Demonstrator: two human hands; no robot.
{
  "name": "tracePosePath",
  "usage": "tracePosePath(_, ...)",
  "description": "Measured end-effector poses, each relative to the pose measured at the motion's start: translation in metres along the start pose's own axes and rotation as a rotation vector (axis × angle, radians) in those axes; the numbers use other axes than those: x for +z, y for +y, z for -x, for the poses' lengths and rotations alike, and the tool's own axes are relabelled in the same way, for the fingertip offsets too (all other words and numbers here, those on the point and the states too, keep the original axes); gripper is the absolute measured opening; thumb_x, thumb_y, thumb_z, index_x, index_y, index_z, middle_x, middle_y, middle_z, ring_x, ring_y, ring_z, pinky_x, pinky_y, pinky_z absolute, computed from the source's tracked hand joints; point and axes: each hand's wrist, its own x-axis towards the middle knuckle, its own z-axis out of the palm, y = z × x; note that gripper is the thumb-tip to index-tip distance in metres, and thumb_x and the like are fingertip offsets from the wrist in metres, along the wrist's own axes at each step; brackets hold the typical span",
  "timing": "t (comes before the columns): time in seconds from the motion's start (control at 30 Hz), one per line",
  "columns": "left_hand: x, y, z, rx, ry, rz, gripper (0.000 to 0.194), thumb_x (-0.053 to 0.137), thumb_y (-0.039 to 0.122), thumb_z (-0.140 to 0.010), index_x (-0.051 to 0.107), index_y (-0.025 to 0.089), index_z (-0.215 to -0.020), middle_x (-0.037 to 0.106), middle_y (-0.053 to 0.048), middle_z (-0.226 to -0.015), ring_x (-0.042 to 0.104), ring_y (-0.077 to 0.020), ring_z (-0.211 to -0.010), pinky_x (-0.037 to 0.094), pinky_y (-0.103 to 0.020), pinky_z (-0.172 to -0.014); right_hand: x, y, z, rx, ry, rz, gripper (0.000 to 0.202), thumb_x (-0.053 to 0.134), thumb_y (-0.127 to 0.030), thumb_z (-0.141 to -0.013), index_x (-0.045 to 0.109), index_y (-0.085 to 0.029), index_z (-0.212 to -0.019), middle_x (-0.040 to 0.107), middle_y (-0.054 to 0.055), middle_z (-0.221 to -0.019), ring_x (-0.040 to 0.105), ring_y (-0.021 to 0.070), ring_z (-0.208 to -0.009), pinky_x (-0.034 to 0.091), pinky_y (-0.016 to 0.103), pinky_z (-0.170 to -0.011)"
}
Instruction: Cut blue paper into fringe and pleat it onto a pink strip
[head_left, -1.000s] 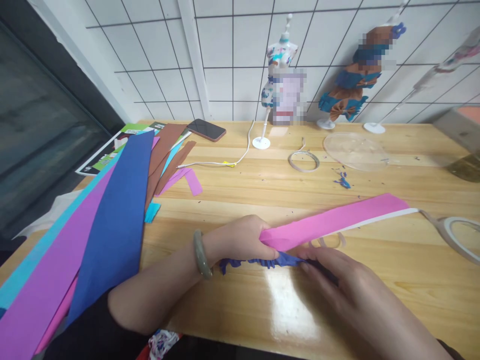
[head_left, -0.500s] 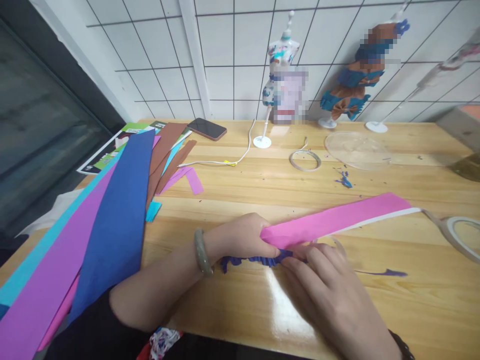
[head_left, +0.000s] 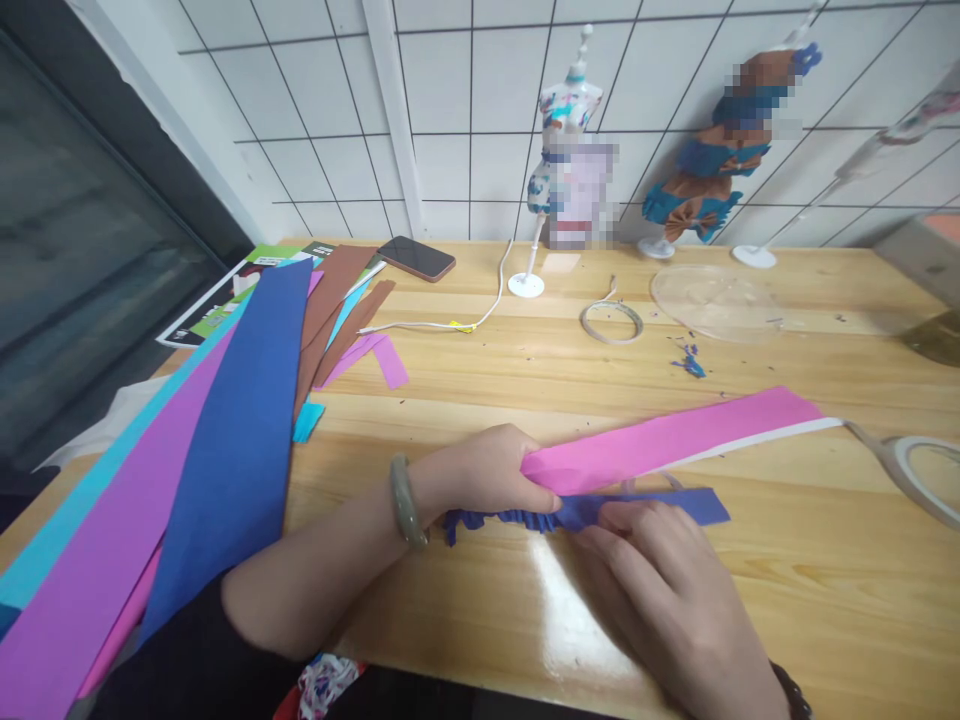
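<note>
Head view: the left hand [head_left: 499,470] is clamped on the near end of the pink strip [head_left: 690,435], its thumb by the ruffled part of the blue strip [head_left: 701,506]. That strip lies just below the pink one, over the worktop [head_left: 450,625]. The right hand [head_left: 667,580] touches the blue strip's flat part, fingers together; whether they pinch it, I cannot tell. A tape roll [head_left: 903,470] lies at right.

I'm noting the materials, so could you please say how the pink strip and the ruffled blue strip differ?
The pink strip is mostly smooth, while the ruffled blue strip is gathered toward the left. White tape edges the pink strip; none shows on the blue. Both meet the left hand.
</note>
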Motion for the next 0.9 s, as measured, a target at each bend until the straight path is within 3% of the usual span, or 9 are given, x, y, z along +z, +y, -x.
tracePosePath(0.13, 0.001, -0.001, 0.000, 0.026, 0.010, 0.030, 0.016, 0.055, 0.030, -0.065, 0.052, 0.015, -0.063, 0.046, 0.004, -0.053, 0.043, -0.0073, -0.045, 0.034, -0.018, -0.041, 0.001, -0.002, -0.007, -0.016, -0.004, 0.018, 0.022, 0.041, -0.009, -0.088, 0.057, -0.012, -0.103, 0.054, 0.012, -0.090, 0.047, 0.0216, -0.082, 0.039, 0.036, -0.066)
tracePosePath(0.3, 0.001, 0.003, 0.001, 0.000, 0.034, 0.042, 0.016, 0.057, 0.029, -0.063, 0.053, 0.014, -0.060, 0.044, 0.005, -0.048, 0.041, -0.0066, -0.042, 0.033, -0.017, -0.039, 0.004, -0.003, -0.013, -0.065, 0.022, 0.025, 0.022, 0.041, -0.010, -0.088, 0.061, -0.013, -0.095, 0.058, 0.010, -0.081, 0.049, 0.0201, -0.076, 0.038, 0.034, -0.063)
tracePosePath(0.47, -0.001, 0.004, 0.001, -0.026, 0.044, 0.028, 0.020, 0.060, 0.033, -0.063, 0.055, 0.013, -0.060, 0.045, 0.005, -0.047, 0.042, -0.0070, -0.042, 0.034, -0.017, -0.038, -0.001, -0.003, -0.005, -0.073, -0.081, -0.065, 0.021, 0.043, -0.011, -0.087, 0.060, -0.013, -0.099, 0.059, 0.009, -0.084, 0.050, 0.0189, -0.074, 0.037, 0.035, -0.064)
tracePosePath(0.67, -0.002, 0.003, 0.001, -0.042, -0.014, 0.032, 0.022, 0.059, 0.035, -0.065, 0.060, 0.013, -0.070, 0.048, 0.004, -0.048, 0.045, -0.0072, -0.041, 0.038, -0.017, -0.040, -0.013, 0.017, -0.001, 0.138, 0.034, -0.039, 0.014, 0.054, -0.020, -0.083, 0.058, -0.014, -0.095, 0.060, 0.011, -0.093, 0.052, 0.0234, -0.088, 0.040, 0.040, -0.075)
tracePosePath(0.9, -0.003, 0.003, 0.000, -0.019, -0.022, -0.062, 0.024, 0.058, 0.035, -0.065, 0.063, 0.012, -0.070, 0.053, 0.002, -0.054, 0.048, -0.0084, -0.047, 0.039, -0.018, -0.044, -0.014, 0.029, -0.003, 0.318, -0.049, -0.094, 0.019, 0.050, -0.034, -0.084, 0.056, -0.018, -0.093, 0.061, 0.007, -0.089, 0.055, 0.0213, -0.084, 0.044, 0.037, -0.073)
